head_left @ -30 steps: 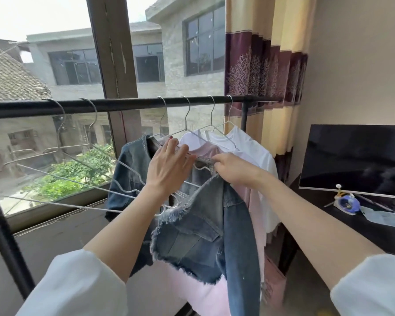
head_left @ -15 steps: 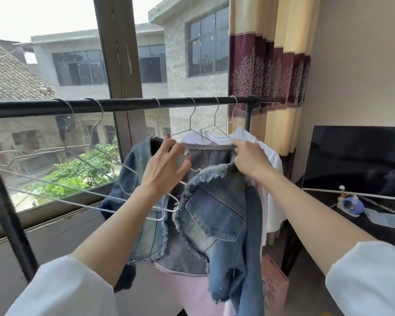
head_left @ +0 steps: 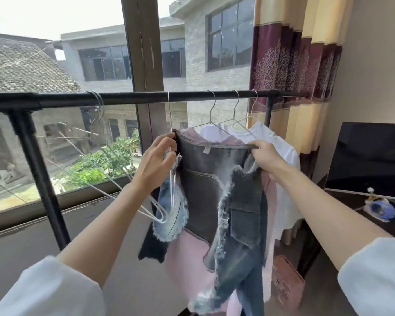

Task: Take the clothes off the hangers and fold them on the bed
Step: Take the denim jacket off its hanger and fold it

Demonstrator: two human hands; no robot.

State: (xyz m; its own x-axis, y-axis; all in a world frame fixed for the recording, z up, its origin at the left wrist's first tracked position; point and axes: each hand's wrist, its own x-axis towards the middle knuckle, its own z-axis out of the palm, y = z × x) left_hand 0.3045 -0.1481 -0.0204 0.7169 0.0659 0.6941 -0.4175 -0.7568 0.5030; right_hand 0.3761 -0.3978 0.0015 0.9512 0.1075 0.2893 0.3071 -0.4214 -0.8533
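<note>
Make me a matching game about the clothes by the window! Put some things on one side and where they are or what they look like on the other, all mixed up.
Things:
1. denim jacket
2. white shirt
3. curtain
4. black rail

Descriptions:
A. cream and maroon, hanging at the right of the window
B. held up at the collar by both hands
C. wire hanger hooks loop over it
D. on a hanger behind the other clothes

Pairs: 1-B, 2-D, 3-A, 4-C

Below the black clothes rail [head_left: 132,99], the left hand [head_left: 156,166] pinches one end of a frayed denim jacket [head_left: 217,190] and a wire hanger [head_left: 171,169]; the right hand [head_left: 266,157] grips the other end. White shirts [head_left: 271,142] hang behind from the rail.
</note>
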